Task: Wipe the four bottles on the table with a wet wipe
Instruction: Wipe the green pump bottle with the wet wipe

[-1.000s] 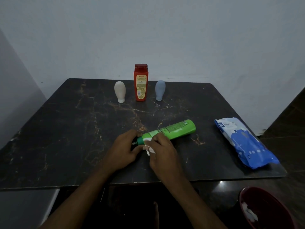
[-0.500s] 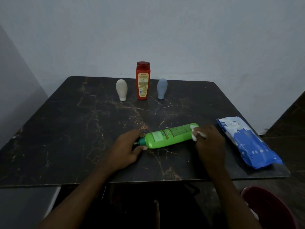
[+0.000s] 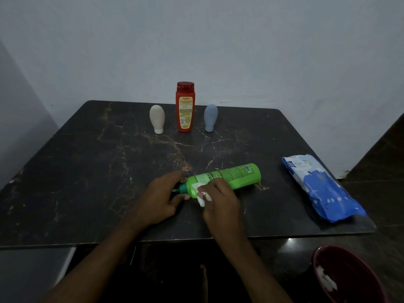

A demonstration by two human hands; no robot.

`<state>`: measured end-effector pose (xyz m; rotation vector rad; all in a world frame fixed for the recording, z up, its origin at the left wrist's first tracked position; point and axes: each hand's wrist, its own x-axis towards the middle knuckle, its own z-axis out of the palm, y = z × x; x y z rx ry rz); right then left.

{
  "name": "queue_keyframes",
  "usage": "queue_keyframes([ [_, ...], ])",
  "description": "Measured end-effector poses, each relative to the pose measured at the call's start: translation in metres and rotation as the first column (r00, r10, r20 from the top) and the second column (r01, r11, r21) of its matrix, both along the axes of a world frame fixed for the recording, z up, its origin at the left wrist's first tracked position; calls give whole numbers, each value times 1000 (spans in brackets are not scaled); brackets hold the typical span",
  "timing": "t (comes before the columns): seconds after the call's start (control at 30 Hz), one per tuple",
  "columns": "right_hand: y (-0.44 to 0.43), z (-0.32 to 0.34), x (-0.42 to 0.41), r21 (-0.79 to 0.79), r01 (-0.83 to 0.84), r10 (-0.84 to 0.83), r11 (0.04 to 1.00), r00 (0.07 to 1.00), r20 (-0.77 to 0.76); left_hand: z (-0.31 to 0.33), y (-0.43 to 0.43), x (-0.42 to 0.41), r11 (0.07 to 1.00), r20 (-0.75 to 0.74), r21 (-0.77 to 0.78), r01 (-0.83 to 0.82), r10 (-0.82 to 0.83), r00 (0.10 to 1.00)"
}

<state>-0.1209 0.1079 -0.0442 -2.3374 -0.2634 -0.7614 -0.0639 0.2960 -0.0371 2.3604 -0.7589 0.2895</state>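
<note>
A green bottle [image 3: 236, 177] lies on its side on the dark marble table [image 3: 87, 171], cap end to the left. My left hand [image 3: 162, 199] grips its dark green cap end. My right hand [image 3: 220, 201] holds a white wet wipe [image 3: 202, 196] against the bottle's body just right of the cap. At the back of the table stand a cream bottle [image 3: 157, 119], a red bottle [image 3: 185, 107] and a grey-blue bottle [image 3: 210, 117], all upright.
A blue and white pack of wet wipes [image 3: 321, 188] lies at the table's right side. A dark red bin [image 3: 347, 276] with white wipes inside stands on the floor at the lower right. Walls close the back and left.
My right hand with the wipe slid from the cap end to the bottle's base, then back to the cap end. My left hand stayed on the cap.
</note>
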Motion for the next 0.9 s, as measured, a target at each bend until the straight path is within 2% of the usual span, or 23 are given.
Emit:
queue_keyframes([
  [0.13,-49,3,6,52,155,-150,987,985,-85,1,1,0,999,-7,-17,27,-27,1000],
  [0.27,-106,12,12,227,263,-250,938,965,-85,1,1,0,999,-16,-21,30,-30,999],
  [0.5,-112,9,16,175,350,-324,920,932,-164,2,0,-3,1000,-5,13,16,-16,1000],
  [0.57,-100,9,13,167,327,-304,930,941,-148,3,0,-4,1000,-11,17,12,-12,1000],
  [0.77,-58,9,5,96,124,-110,988,984,-138,9,-3,-8,1000,-16,13,17,-17,1000],
  [0.9,-92,14,11,131,248,-233,960,965,-120,9,-5,-9,999,-14,25,25,-24,1000],
])
